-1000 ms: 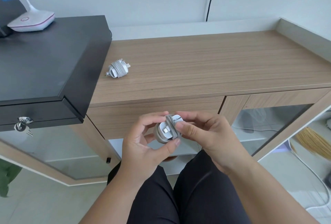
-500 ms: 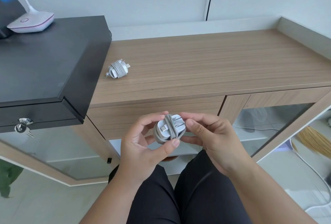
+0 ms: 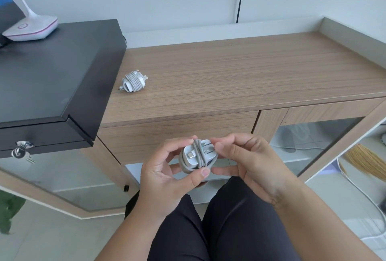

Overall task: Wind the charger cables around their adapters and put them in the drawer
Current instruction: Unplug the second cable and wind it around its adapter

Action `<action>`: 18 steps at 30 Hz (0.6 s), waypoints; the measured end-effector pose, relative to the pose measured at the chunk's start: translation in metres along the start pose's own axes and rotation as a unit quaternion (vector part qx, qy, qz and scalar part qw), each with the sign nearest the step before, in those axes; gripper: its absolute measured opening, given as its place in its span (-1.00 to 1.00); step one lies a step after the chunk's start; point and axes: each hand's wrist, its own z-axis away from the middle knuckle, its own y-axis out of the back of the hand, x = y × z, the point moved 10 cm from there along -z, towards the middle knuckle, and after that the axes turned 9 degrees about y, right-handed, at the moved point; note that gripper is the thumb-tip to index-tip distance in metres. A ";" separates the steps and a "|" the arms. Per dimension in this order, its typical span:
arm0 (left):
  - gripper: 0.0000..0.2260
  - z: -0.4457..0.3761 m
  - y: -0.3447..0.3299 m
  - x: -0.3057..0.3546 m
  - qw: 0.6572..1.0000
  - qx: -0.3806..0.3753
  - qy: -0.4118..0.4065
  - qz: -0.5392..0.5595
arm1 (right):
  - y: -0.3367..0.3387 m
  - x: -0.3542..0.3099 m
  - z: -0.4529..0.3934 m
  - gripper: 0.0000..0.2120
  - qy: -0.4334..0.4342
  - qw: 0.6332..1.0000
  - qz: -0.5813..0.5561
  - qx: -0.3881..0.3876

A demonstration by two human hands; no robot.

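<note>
Where hands (image 3: 208, 169) grip wound adapter (image 3: 197, 156), its underside hidden.

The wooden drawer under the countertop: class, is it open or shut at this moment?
Shut. The drawer front sits flush beneath the countertop, with none of its inside showing.

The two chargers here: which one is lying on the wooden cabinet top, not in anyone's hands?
The wound charger near the black cabinet lies alone on the wooden top. The other charger is gripped between the left hand and right hand.
</note>
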 end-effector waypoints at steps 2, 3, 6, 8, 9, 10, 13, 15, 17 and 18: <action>-0.58 0.002 0.001 0.000 1.000 0.000 -0.005 0.001 | 0.000 0.002 0.001 -0.94 -0.002 1.000 0.000 0.003; -0.59 0.003 0.002 0.000 1.000 -0.002 -0.007 -0.002 | -0.001 0.003 0.001 -0.92 -0.008 1.000 -0.007 0.001; -0.59 0.003 0.001 0.002 0.999 -0.013 -0.010 -0.028 | -0.002 0.009 0.000 -0.92 -0.036 0.999 -0.023 -0.016; -0.59 0.003 -0.002 0.005 0.997 -0.030 -0.025 -0.064 | 0.000 0.013 -0.001 -0.88 -0.054 0.998 -0.032 -0.019; -0.59 0.003 -0.004 0.006 0.996 -0.036 -0.032 -0.077 | 0.000 0.014 -0.002 -0.85 -0.061 0.997 -0.037 -0.021; -0.59 0.003 -0.005 0.007 0.995 -0.039 -0.038 -0.086 | 0.000 0.015 -0.002 -0.83 -0.065 0.997 -0.043 -0.022; -0.58 0.003 -0.007 0.010 0.992 -0.042 -0.058 -0.107 | 0.003 0.015 -0.003 -0.83 -0.072 0.996 -0.044 -0.024; -0.57 0.003 -0.011 0.010 0.990 -0.051 -0.067 -0.115 | 0.004 0.016 -0.004 -0.84 -0.079 0.996 -0.035 -0.034; -0.58 0.003 -0.012 0.009 0.989 -0.060 -0.067 -0.118 | 0.004 0.018 -0.004 -0.83 -0.085 0.995 -0.029 -0.047; -0.57 0.004 -0.013 0.008 0.989 -0.063 -0.062 -0.116 | 0.003 0.019 -0.004 -0.83 -0.087 0.994 -0.028 -0.053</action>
